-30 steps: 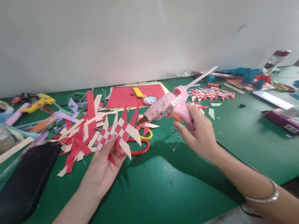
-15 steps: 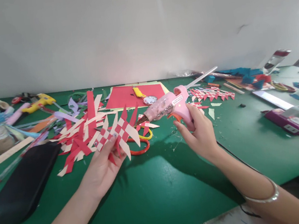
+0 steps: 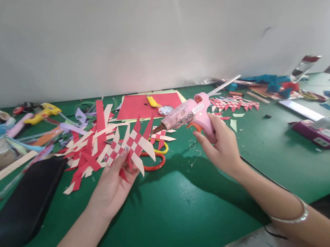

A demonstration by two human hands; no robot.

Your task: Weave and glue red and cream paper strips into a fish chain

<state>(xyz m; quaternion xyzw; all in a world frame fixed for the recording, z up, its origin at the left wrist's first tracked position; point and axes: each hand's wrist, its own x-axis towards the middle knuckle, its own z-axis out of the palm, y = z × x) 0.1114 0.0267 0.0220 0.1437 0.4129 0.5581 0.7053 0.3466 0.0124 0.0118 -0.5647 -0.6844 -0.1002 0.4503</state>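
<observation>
My left hand (image 3: 112, 184) pinches a woven red and cream paper piece (image 3: 132, 144) with pointed strip ends, held just above the green table (image 3: 177, 207). My right hand (image 3: 222, 146) grips the handle of a pink glue gun (image 3: 190, 114), a white glue stick poking out of its back. Its nozzle points left, a short gap from the woven piece's right edge. Behind the woven piece lies a pile of red and cream paper strips (image 3: 90, 142).
Orange and yellow scissors (image 3: 156, 157) lie under the woven piece. A red sheet (image 3: 144, 106) with a small clock sits behind. A black case (image 3: 23, 204) lies at left, a yellow glue gun (image 3: 42, 113) at far left, more woven pieces (image 3: 234, 103) and a purple box (image 3: 318, 136) at right.
The glue gun has risen slightly and shifted right, its nozzle drawing a little away from the woven piece. My left hand has stayed still.
</observation>
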